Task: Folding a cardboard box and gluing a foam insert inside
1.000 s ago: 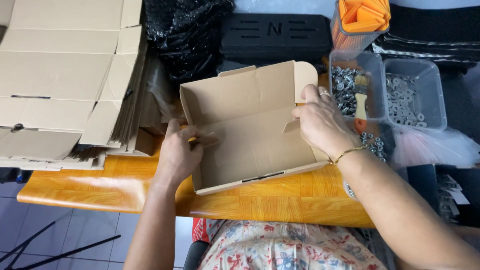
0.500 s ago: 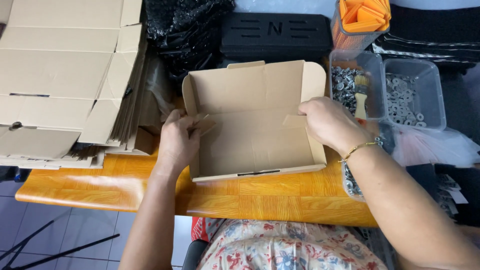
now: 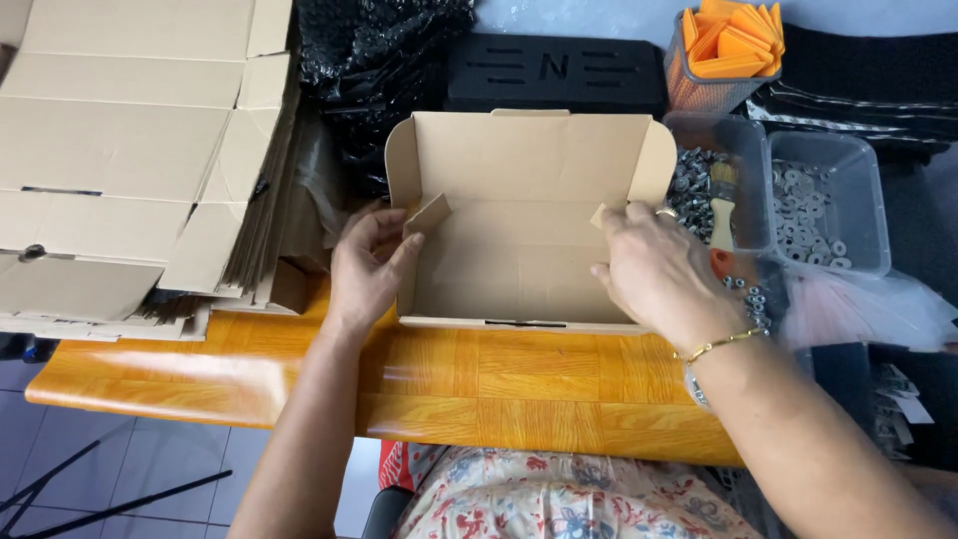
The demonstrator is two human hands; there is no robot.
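Observation:
A brown cardboard box (image 3: 519, 250) stands open on the orange wooden table (image 3: 519, 379), its lid flap upright at the back. My left hand (image 3: 367, 268) grips the box's left side wall, thumb by a small folded tab. My right hand (image 3: 654, 271) grips the right side wall and its tab. A gold bracelet sits on my right wrist. The inside of the box holds nothing.
A stack of flat cardboard blanks (image 3: 120, 160) lies at the left. Black bubble wrap (image 3: 369, 70) and a black tray (image 3: 554, 70) are behind the box. At the right stand clear tubs of metal hardware (image 3: 823, 205) and a basket of orange pieces (image 3: 723, 50).
The box has turned from tilted to square with the table edge and moved slightly back. Both hands shifted onto its side walls, folding the end tabs inward.

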